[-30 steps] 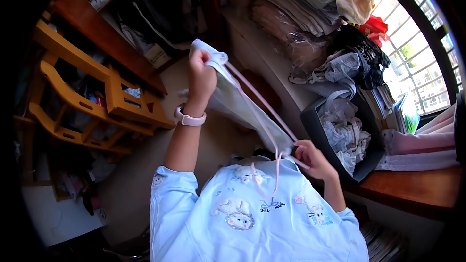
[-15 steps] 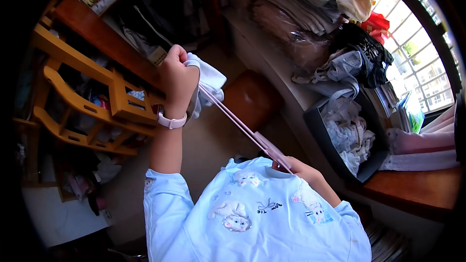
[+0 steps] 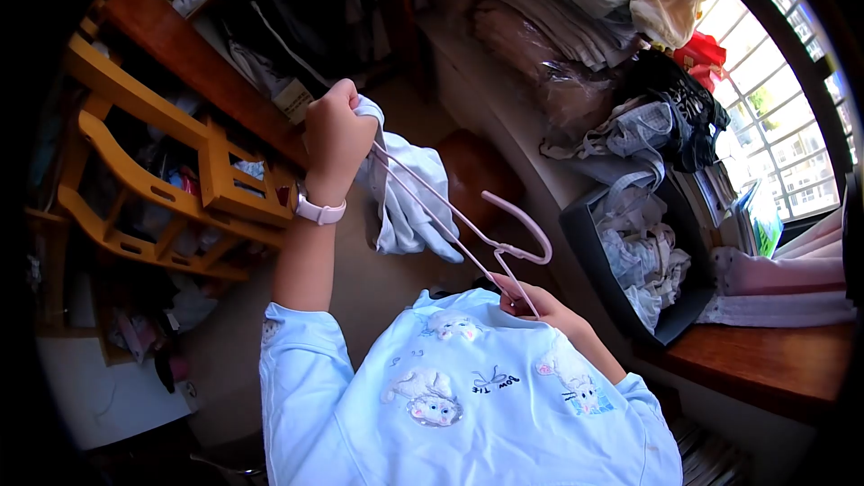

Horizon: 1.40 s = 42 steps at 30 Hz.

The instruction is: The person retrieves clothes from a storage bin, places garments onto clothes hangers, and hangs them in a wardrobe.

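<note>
My left hand [image 3: 340, 139], with a pale pink band on its wrist, is raised and closed around one end of a pink clothes hanger [image 3: 435, 201] and a bunch of white cloth. The white garment [image 3: 409, 202] hangs down from that fist, beside and behind the hanger. Lower down, my right hand [image 3: 538, 306] grips the hanger near the base of its hook, fingers partly hidden by the hanger and my sleeve. The hook curves up and away toward the right. Which part of the garment is held cannot be made out.
A wooden chair [image 3: 171, 171] stands at left, before an open wardrobe [image 3: 162, 31]. A brown stool [image 3: 481, 180] is behind the garment. At right, a dark bin [image 3: 621, 297] holds white cloth, with folded bedding [image 3: 576, 18] near the barred window [image 3: 765, 108].
The hanger has turned so its hook and triangular frame now show instead of its edge. The garment has dropped open lower below my left hand.
</note>
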Each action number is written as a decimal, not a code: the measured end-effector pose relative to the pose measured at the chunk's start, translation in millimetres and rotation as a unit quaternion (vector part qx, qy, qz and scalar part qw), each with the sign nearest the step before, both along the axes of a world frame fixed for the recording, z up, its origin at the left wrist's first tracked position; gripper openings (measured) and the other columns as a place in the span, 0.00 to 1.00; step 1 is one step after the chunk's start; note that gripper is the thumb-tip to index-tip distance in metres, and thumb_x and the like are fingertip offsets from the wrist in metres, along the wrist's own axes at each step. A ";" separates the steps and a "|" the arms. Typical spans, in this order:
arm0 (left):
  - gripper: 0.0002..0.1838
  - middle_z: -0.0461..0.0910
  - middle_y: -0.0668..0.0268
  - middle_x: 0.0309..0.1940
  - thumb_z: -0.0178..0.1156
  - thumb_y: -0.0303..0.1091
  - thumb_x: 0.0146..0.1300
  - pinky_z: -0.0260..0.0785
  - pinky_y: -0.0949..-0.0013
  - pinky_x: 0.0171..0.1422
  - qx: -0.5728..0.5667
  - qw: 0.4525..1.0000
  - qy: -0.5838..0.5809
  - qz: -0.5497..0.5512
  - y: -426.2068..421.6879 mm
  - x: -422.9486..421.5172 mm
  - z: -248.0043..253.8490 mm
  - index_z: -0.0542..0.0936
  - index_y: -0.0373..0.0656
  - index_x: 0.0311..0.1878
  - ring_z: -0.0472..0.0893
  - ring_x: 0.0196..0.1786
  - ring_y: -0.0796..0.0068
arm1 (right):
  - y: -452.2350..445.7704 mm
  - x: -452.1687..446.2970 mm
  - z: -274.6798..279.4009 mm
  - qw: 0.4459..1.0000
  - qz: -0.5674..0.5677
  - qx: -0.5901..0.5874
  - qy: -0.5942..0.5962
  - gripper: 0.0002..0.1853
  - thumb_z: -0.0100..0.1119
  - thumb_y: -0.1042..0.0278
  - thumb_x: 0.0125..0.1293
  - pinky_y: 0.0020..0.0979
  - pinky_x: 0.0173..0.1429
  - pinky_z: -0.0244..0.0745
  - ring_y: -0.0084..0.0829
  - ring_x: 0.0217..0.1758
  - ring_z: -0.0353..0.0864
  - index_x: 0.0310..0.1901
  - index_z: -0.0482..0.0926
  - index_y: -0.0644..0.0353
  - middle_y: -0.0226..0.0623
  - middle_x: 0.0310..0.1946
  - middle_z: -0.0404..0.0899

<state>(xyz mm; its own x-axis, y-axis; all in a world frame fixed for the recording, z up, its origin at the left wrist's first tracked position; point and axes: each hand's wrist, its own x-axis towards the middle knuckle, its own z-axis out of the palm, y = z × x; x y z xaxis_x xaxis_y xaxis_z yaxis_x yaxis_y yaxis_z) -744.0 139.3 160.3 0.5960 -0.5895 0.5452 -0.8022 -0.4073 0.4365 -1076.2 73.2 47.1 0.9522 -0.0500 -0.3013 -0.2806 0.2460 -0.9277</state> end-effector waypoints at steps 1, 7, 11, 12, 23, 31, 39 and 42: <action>0.06 0.69 0.53 0.13 0.53 0.22 0.46 0.65 0.67 0.21 -0.005 1.000 -0.014 -0.006 -0.9 -0.1 0.2 0.68 0.37 0.17 0.75 0.19 0.57 | -0.8 -0.2 -1.4 1.000 -0.004 0.015 -0.010 0.36 0.58 0.64 0.54 0.23 0.41 0.61 0.22 0.34 0.64 0.65 0.56 0.56 0.28 0.30 0.64; 0.08 0.71 0.56 0.14 0.57 0.25 0.49 0.66 0.66 0.22 -0.048 0.979 -0.052 -0.191 -5.2 -33.6 0.2 0.70 0.39 0.18 0.76 0.19 0.60 | -3.4 11.7 11.9 0.999 -0.010 0.044 -0.003 0.36 0.52 0.78 0.53 0.22 0.42 0.62 0.21 0.33 0.63 0.66 0.54 0.55 0.28 0.31 0.63; 0.05 0.73 0.58 0.17 0.58 0.25 0.47 0.66 0.68 0.24 -0.101 0.960 -0.069 -0.254 -10.1 -74.4 2.0 0.71 0.39 0.23 0.75 0.20 0.61 | -6.5 50.2 13.5 0.995 -0.015 -0.048 -0.081 0.40 0.55 0.77 0.51 0.20 0.36 0.62 0.19 0.29 0.62 0.67 0.50 0.55 0.27 0.28 0.63; 0.05 0.73 0.59 0.22 0.59 0.26 0.45 0.66 0.69 0.26 -0.102 0.962 0.012 -0.254 -6.5 -76.9 19.5 0.72 0.39 0.26 0.75 0.23 0.63 | -5.8 55.0 19.4 0.995 -0.015 -0.050 -0.081 0.40 0.55 0.77 0.51 0.20 0.36 0.62 0.19 0.29 0.62 0.67 0.50 0.55 0.27 0.28 0.63; 0.22 0.65 0.64 0.10 0.60 0.47 0.44 0.55 0.62 0.31 -0.054 0.939 -0.303 -0.153 4.3 -52.5 62.6 0.67 0.43 0.07 0.66 0.22 0.65 | -27.0 104.0 22.5 0.944 -0.088 -0.100 -0.302 0.33 0.37 0.38 0.63 0.30 0.47 0.67 0.31 0.42 0.73 0.52 0.71 0.64 0.39 0.38 0.74; 0.20 0.67 0.65 0.09 0.60 0.40 0.51 0.61 0.71 0.15 -0.030 0.935 -0.343 -0.085 36.7 -15.9 75.7 0.68 0.43 0.10 0.70 0.12 0.67 | -89.6 105.1 56.6 0.778 0.167 -0.605 0.029 0.08 0.55 0.67 0.54 0.38 0.41 0.70 0.43 0.36 0.76 0.31 0.79 0.61 0.46 0.26 0.76; 0.26 0.70 0.62 0.09 0.59 0.43 0.57 0.58 0.73 0.15 -0.034 0.978 -0.200 -0.043 49.1 -11.0 56.6 0.69 0.36 0.10 0.71 0.12 0.68 | -107.0 144.6 170.1 0.583 0.046 -0.709 -0.394 0.10 0.61 0.69 0.46 0.39 0.50 0.65 0.41 0.44 0.72 0.31 0.73 0.58 0.36 0.27 0.73; 0.26 0.68 0.62 0.07 0.59 0.43 0.58 0.54 0.74 0.15 -0.121 0.983 -0.135 -0.031 47.4 -10.1 58.2 0.68 0.36 0.09 0.70 0.10 0.69 | -96.6 167.4 173.5 0.554 -0.114 -0.678 -0.470 0.15 0.63 0.63 0.48 0.40 0.47 0.66 0.43 0.44 0.72 0.36 0.70 0.56 0.37 0.32 0.74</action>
